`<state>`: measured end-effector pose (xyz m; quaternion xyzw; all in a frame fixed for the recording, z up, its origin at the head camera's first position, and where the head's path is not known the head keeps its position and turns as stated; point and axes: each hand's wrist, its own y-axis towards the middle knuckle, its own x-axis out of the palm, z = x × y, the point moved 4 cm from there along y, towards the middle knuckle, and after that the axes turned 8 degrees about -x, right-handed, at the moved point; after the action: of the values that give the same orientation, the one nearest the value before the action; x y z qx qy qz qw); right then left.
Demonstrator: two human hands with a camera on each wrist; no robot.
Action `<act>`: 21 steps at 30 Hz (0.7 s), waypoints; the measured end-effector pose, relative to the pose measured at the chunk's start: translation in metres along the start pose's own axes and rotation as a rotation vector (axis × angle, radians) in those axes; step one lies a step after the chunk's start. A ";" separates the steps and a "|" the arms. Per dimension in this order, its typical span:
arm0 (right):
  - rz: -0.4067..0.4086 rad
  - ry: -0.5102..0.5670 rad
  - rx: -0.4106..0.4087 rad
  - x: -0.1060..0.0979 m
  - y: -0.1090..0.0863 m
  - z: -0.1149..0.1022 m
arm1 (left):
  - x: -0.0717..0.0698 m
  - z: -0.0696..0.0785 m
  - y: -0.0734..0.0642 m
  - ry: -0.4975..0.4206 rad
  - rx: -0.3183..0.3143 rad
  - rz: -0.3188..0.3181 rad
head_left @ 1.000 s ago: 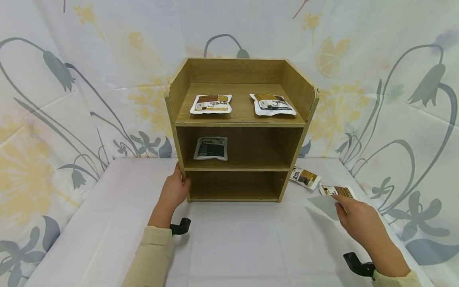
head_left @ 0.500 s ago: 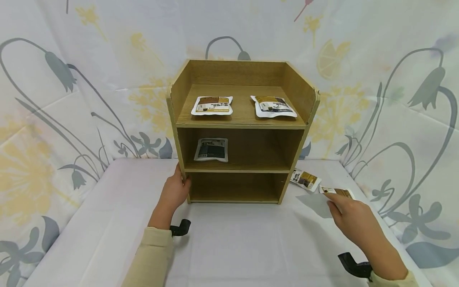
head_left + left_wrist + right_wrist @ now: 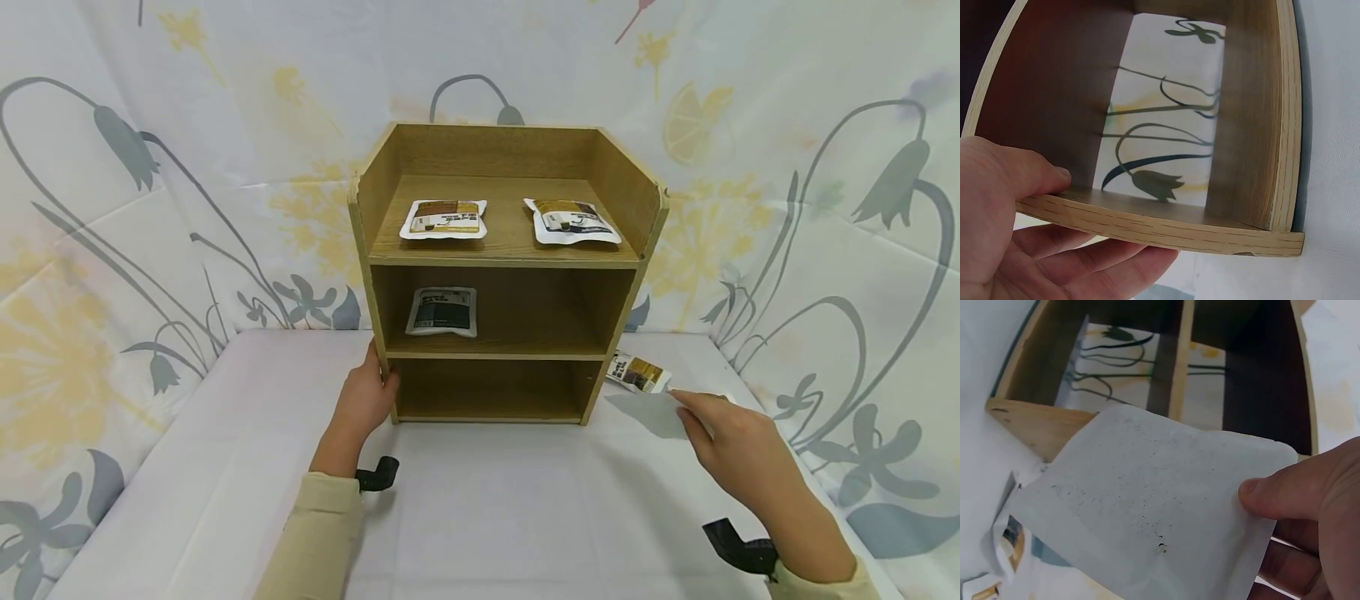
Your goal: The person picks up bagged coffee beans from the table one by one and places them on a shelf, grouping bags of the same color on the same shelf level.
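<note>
My left hand grips the left side panel of a small wooden shelf, low down. In the left wrist view the thumb lies on the inner face of the panel and the fingers pass outside it. Off the shelf's right side, my right hand pinches a flat white packet at one edge, thumb on the plain, dark-specked face. This packet is above the table, in front of the lower right of the shelf. Two packets, a left one and a right one, lie on the top shelf.
A dark-labelled packet is at the left of the middle shelf. Beside the shelf's right foot lies a brown-and-white packet on the white tablecloth. Another packet behind my right hand is mostly hidden. Flower-printed cloth hangs behind.
My right hand has moved a little left with the packet, toward the shelf, and now covers most of a packet on the table. My left hand keeps its grip on the panel.
</note>
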<state>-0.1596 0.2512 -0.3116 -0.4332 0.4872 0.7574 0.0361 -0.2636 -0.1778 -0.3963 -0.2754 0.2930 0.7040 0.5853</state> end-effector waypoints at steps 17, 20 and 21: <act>0.065 0.011 -0.068 -0.010 0.022 -0.012 | 0.000 0.000 -0.001 0.009 0.001 0.004; 0.098 0.012 -0.098 -0.009 0.026 -0.015 | 0.000 -0.001 -0.001 0.010 0.001 0.003; 0.107 0.013 -0.105 -0.008 0.027 -0.016 | 0.000 -0.001 0.000 0.007 -0.002 0.002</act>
<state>-0.1576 0.2277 -0.2891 -0.4128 0.4696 0.7798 -0.0304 -0.2632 -0.1783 -0.3970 -0.2783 0.2947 0.7040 0.5832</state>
